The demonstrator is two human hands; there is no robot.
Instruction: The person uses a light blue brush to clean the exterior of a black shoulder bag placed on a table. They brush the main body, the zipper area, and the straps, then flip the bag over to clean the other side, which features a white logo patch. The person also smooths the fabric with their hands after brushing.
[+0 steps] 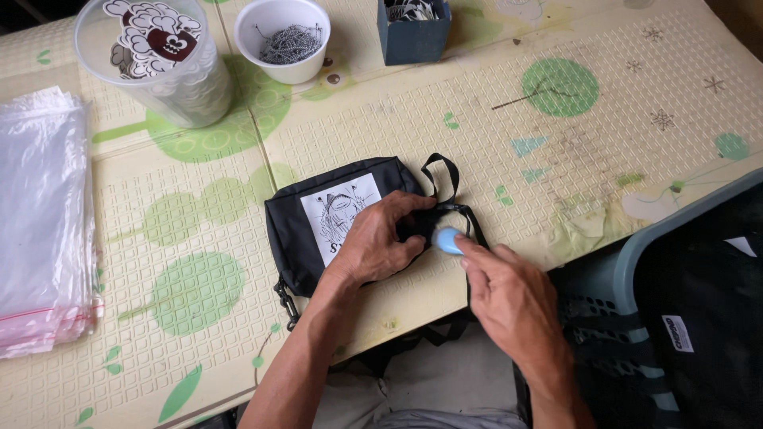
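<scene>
While two hands (445,262) work, one black pouch (318,214) meets one blue lighter (449,240)

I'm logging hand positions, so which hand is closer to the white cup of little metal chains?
Left. The left hand rests on the black pouch, below the white cup. The right hand sits lower and further right, off the pouch's edge.

- A clear plastic tub (171,87) with a cartoon sticker on its lid stands at the far left of the mat.
- A white round cup (284,40) beside it holds thin metal ball chains.
- A dark blue square box (413,36) sits further right at the top edge.
- A stack of clear plastic bags (40,222) lies on the left.
- The cream textured mat (556,159) shows green tree shapes.
- A grey-blue plastic basket (628,262) with dark contents stands at the right.
</scene>
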